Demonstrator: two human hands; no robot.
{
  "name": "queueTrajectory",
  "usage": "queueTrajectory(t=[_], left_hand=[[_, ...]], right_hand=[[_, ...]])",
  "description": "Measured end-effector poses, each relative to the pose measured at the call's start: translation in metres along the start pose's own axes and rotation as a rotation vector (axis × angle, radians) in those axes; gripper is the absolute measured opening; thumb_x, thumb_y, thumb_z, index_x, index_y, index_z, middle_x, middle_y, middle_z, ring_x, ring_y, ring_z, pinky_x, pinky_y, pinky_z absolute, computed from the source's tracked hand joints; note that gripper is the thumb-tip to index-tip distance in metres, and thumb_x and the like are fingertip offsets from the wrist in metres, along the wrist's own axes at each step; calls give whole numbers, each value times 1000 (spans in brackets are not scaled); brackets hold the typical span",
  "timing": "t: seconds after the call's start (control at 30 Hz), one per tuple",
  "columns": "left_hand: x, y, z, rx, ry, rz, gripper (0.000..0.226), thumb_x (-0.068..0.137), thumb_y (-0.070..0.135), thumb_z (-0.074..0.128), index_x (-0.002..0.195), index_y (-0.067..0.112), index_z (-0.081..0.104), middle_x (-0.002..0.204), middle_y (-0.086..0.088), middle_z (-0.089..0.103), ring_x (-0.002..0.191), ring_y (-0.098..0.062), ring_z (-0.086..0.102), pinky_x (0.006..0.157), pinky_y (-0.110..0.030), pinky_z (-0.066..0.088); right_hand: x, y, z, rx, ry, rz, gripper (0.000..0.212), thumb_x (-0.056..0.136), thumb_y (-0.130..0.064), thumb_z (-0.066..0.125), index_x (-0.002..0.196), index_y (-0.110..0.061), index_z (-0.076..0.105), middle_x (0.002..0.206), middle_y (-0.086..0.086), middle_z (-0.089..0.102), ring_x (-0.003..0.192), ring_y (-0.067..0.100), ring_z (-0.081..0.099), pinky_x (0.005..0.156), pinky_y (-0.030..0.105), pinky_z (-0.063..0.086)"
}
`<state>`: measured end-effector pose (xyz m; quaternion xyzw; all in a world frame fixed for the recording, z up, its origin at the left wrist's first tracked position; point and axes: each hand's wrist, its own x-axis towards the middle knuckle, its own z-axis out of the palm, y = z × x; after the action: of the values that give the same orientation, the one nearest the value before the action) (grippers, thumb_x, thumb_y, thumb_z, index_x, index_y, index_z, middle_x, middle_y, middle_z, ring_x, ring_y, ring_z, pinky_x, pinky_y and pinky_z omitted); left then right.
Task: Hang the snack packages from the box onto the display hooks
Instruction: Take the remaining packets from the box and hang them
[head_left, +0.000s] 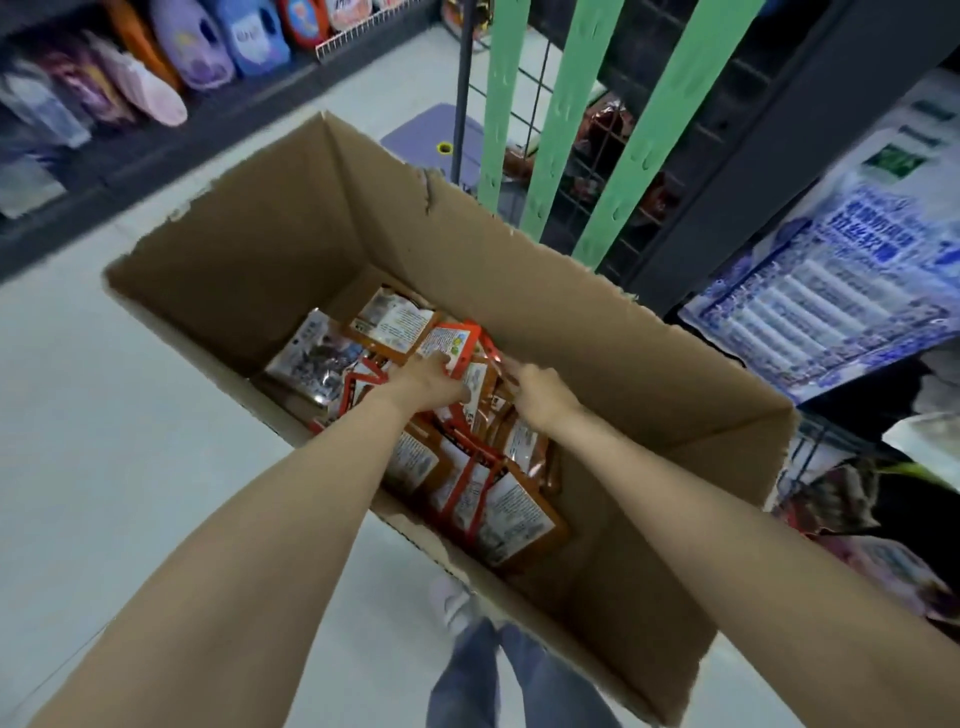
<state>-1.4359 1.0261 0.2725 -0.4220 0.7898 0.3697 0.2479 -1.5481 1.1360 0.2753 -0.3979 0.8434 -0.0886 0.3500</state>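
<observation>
A large open cardboard box (545, 291) stands on the floor in front of me. Several orange and red snack packages (498, 499) lie in a heap at its bottom. Both my arms reach down into the box. My left hand (428, 382) grips an orange-edged snack package (449, 343) near the top of the heap. My right hand (540, 392) is down among the packages just to its right, fingers buried in them, and what it holds is hidden. Green display strips with hooks (558, 124) hang on a wire grid beyond the box.
A black wire grid rack (597, 156) with a few snacks behind it stands at the back right. Blue-printed packs (831, 291) fill shelves on the right. Detergent bottles and pouches (197, 47) line the shelf at the far left. A purple stool (441, 145) sits behind the box.
</observation>
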Motion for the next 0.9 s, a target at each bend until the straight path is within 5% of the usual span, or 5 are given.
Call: queueTrajectory(t=[0.27, 0.37, 0.57, 0.73, 0.9], left_hand=[[-53, 49, -24, -430, -171, 519, 102, 77, 38, 75, 150, 33, 4, 155, 9, 19, 141, -10, 22, 111, -26, 24], [-72, 65, -34, -404, 97, 597, 92, 76, 33, 76, 148, 30, 18, 149, 4, 36, 135, -13, 37, 112, -35, 32], [-125, 114, -79, -596, 403, 685, 12, 94, 25, 56, 101, 29, 65, 100, -1, 71, 98, -24, 66, 94, -44, 50], [-165, 193, -85, -677, 459, 881, 12, 86, 19, 66, 80, 29, 64, 71, 15, 68, 64, 1, 64, 64, -21, 50], [-199, 287, -67, -688, 486, 1081, 12, 82, 16, 72, 79, 24, 64, 71, 14, 67, 68, -3, 64, 65, -17, 49]], right_hand=[[-43, -26, -76, 622, 99, -14, 18, 91, -4, 46, 86, -3, 63, 79, 10, 64, 73, 23, 63, 64, 31, 54], [-63, -43, -106, 1006, 102, -41, 21, 98, -23, 48, 99, -7, 61, 89, 15, 69, 73, 23, 70, 68, 32, 60], [-101, -23, -163, 652, 563, -207, 17, 92, -23, 60, 106, -18, 52, 101, -1, 60, 86, 11, 62, 73, 29, 55], [-153, 14, -219, 770, 740, -316, 26, 90, -14, 62, 113, -18, 50, 93, -10, 59, 84, 0, 58, 70, 12, 48], [-221, 70, -270, 811, 945, -376, 23, 84, -25, 66, 82, -3, 61, 82, 24, 63, 75, 19, 56, 70, 43, 44]])
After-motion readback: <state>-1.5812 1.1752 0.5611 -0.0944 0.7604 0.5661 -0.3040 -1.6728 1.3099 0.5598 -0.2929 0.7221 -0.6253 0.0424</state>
